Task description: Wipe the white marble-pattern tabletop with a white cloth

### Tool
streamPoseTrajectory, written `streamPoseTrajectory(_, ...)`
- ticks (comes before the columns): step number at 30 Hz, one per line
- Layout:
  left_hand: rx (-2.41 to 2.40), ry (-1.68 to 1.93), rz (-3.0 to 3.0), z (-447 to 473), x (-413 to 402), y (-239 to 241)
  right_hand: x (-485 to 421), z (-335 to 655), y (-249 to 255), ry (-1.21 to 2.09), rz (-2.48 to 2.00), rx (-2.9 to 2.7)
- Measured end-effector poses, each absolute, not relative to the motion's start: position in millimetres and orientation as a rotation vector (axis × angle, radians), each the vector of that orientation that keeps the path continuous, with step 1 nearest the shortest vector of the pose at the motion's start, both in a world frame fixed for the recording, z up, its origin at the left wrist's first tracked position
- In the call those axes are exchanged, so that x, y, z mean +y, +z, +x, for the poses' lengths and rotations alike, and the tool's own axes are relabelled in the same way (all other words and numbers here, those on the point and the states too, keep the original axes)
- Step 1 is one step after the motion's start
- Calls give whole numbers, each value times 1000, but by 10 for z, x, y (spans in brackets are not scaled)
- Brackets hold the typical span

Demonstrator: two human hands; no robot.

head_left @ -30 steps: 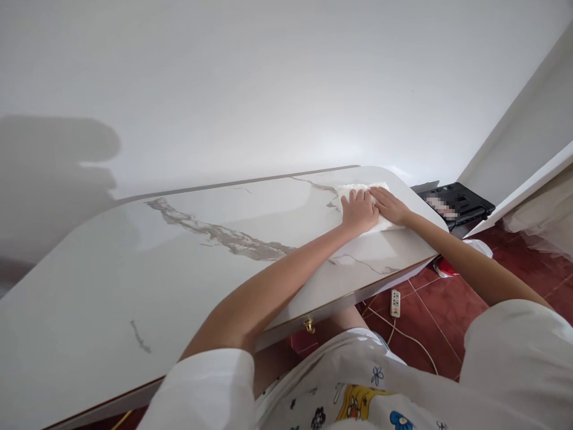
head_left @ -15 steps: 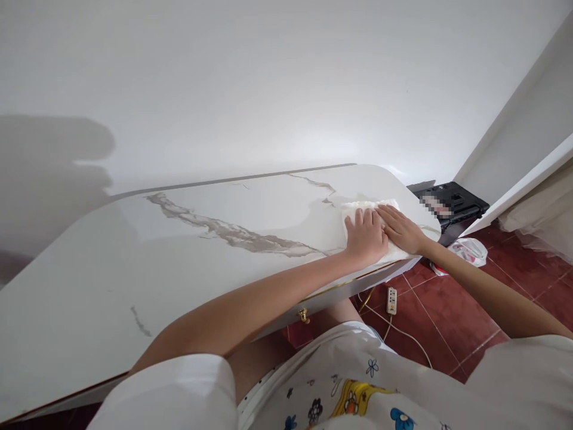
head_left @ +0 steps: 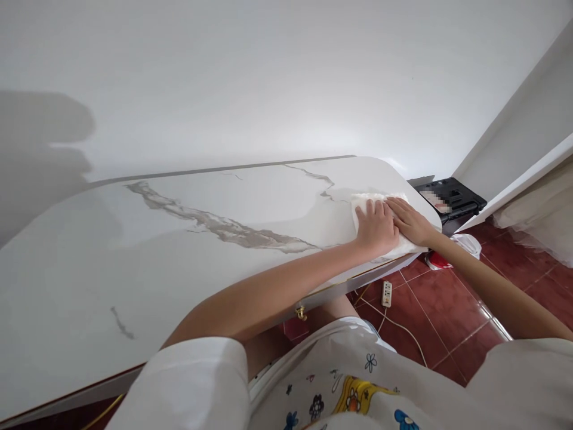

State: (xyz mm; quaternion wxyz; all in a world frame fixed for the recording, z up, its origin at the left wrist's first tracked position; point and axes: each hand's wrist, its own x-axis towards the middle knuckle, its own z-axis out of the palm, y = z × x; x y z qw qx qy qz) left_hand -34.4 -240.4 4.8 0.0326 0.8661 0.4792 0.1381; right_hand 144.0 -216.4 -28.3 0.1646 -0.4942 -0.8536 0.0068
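Both of my hands press on a white cloth (head_left: 363,203), which lies flat and a little rumpled near the right end of a white, marble-patterned tabletop (head_left: 250,197). My left hand (head_left: 377,226) rests palm down on the cloth's middle, its fingers spread and slightly bent. Against it, my right hand (head_left: 409,221) lies flat with fingers stretched out over the cloth's right side. The hands touch and hide much of the cloth between them. Its lower part reaches the table's gold-trimmed front edge.
A white wall (head_left: 250,77) runs behind the table. Under the front edge sticks out a brass knob (head_left: 300,312). On the red tiled floor (head_left: 430,304) are a power strip (head_left: 387,294) with its cord and a white-and-red bag (head_left: 466,245). A black case (head_left: 461,200) stands beyond the right end.
My hands and the cloth have slid slightly to the right along the tabletop. The view has shifted a little as well.
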Motion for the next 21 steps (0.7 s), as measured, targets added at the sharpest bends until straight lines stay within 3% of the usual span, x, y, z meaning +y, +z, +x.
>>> streamPoseTrajectory(21,1511,549,2540,-570,-743,-3,-401,1113,-253,127,-1541,-2318)
